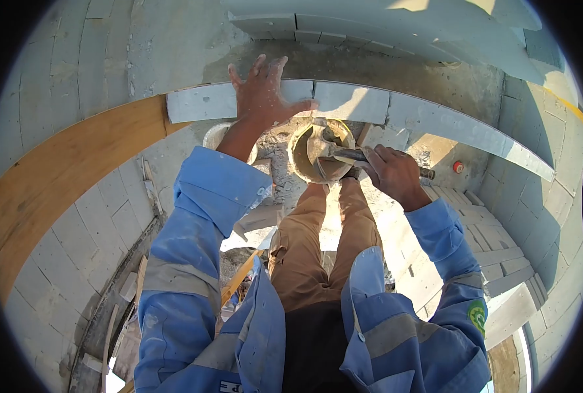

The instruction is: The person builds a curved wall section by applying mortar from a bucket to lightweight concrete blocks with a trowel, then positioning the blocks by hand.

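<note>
My left hand (263, 93) lies over the top of a row of pale wall blocks (354, 101), fingers spread and speckled with mortar. In my right hand (396, 173) is the handle of a trowel (349, 154), gripped with the fingers wrapped round it. Its metal blade overlaps the mouth of a round bucket (294, 159), which stands below the block row, just beyond my legs. Grey smears coat the bucket's inside wall.
A long curved-looking wooden board (75, 157) meets the block row at the left. A second pale bucket (214, 135) stands partly behind my left forearm. Stacked blocks (478, 226) sit at the right, beside a block wall (547, 157). Rubble covers the floor.
</note>
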{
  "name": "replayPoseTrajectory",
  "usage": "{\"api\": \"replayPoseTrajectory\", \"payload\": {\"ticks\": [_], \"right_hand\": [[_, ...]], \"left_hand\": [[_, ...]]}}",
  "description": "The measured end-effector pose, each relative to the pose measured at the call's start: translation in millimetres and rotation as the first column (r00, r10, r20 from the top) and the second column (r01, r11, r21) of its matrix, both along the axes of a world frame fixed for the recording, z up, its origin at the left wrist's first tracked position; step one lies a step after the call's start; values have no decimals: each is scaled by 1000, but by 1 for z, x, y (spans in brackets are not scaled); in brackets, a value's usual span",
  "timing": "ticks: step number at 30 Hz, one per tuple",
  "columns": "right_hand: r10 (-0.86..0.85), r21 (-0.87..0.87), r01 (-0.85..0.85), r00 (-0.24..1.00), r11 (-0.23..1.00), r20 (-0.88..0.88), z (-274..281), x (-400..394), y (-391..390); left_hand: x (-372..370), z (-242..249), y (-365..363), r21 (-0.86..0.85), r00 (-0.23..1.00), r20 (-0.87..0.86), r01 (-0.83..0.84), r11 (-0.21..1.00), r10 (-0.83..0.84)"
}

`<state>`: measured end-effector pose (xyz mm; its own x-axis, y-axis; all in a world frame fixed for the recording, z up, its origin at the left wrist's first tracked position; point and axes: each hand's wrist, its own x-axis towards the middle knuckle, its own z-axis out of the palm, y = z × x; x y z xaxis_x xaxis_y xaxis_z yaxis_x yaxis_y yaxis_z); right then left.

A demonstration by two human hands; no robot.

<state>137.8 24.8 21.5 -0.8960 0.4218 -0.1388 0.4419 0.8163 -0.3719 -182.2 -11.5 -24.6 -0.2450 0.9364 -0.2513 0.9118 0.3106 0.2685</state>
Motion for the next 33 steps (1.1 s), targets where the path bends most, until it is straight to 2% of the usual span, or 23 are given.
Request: {"api": "replayPoseTrajectory", "payload": {"ticks": [2, 3, 4, 7, 8, 10, 11, 12, 15, 16, 18, 20, 23, 27, 28, 30, 32, 33], "right_hand": [[-42, -34, 41, 999, 999, -32, -5, 3, -13], [-15, -83, 19, 999, 996, 46, -3, 4, -17], [-19, -79, 22, 999, 997, 46, -2, 5, -19], [199, -52, -203, 977, 978, -77, -3, 5, -19], [197, -52, -202, 977, 978, -81, -6, 5, -15], [31, -52, -28, 998, 998, 59, -3, 2, -10], [-149, -37, 147, 986, 988, -78, -8, -1, -9], [-139, -33, 137, 987, 990, -83, -11, -2, -11], [-217, -208, 214, 976, 954, 6, -7, 0, -31], [-223, -200, 219, 975, 955, 6, -7, 2, -33], [-215, -300, 244, 968, 922, 127, -5, 13, -46], [-335, -402, 339, 939, 851, 83, -1, 22, -61], [-552, -553, 506, 828, 662, 97, 5, 30, -90], [-754, -605, 667, 637, 434, 161, 17, 35, -118], [-764, -597, 678, 625, 429, 162, 19, 34, -119], [-830, -630, 703, 534, 331, 159, 25, 32, -114], [-846, -636, 698, 517, 330, 129, 33, 29, -103], [-868, -643, 682, 494, 348, 54, 40, 24, -94]], "left_hand": [[-2, 1, 1, 4, 1000, 5, 11, 1000, -11], [0, 2, -2, -1, 1000, -3, 8, 1000, -8], [0, 2, -1, 4, 1000, -14, 2, 1000, -1], [-1, 1, -2, 19, 1000, -8, 13, 1000, -13], [-2, -1, -1, 18, 1000, -12, 15, 1000, -15], [-1, 0, -2, 20, 1000, -5, 8, 1000, -8], [0, 0, -2, 21, 1000, -5, 2, 1000, -2], [0, -1, -2, 36, 1000, -11, -2, 999, 3], [1, -4, -6, 56, 1000, -29, 8, 998, -6], [0, -5, -4, 85, 999, -49, 2, 996, 2], [0, -5, -4, 85, 999, -46, 8, 996, -4], [-2, -5, -4, 83, 999, -47, 11, 996, -7], [0, -6, -5, 104, 998, -61, 19, 994, -12], [7, -3, -10, 195, 997, -68, -17, 981, 31], [10, 0, -12, 221, 994, -91, -46, 974, 68], [15, 3, -17, 176, 993, -95, -50, 983, 67], [17, 1, -21, 147, 995, -98, 43, 988, -29], [17, -3, -20, 151, 994, -101, 48, 987, -33]]}}
